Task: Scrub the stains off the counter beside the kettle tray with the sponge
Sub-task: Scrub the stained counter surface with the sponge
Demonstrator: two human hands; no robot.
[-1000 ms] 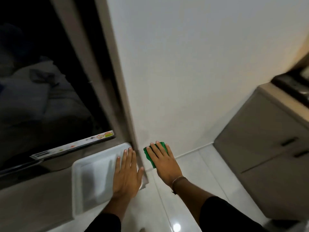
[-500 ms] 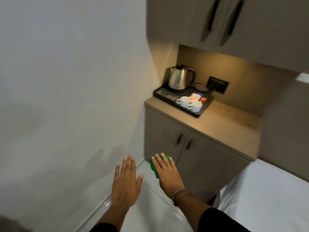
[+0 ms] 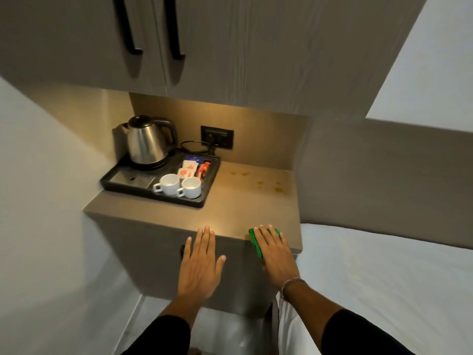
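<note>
A green sponge (image 3: 255,242) sits under my right hand (image 3: 276,254), which holds it flat-fingered in the air over the counter's near right corner. My left hand (image 3: 199,262) is flat and empty, fingers apart, in front of the counter's front edge. The tan counter (image 3: 235,208) carries a black kettle tray (image 3: 120,185) on its left half, with a steel kettle (image 3: 147,140), two white cups (image 3: 178,185) and sachets (image 3: 190,167). Brownish stains (image 3: 261,181) spot the counter to the right of the tray, near the back.
Upper cupboards with black handles (image 3: 128,29) hang over the counter. A wall socket (image 3: 217,137) with a cord sits behind the tray. A white wall (image 3: 38,175) stands on the left and a white bed (image 3: 384,272) touches the cabinet's right side.
The view has swung from a window and a white tray to the kettle counter and drawn close to it. Both hands keep their pose, the right still on the sponge.
</note>
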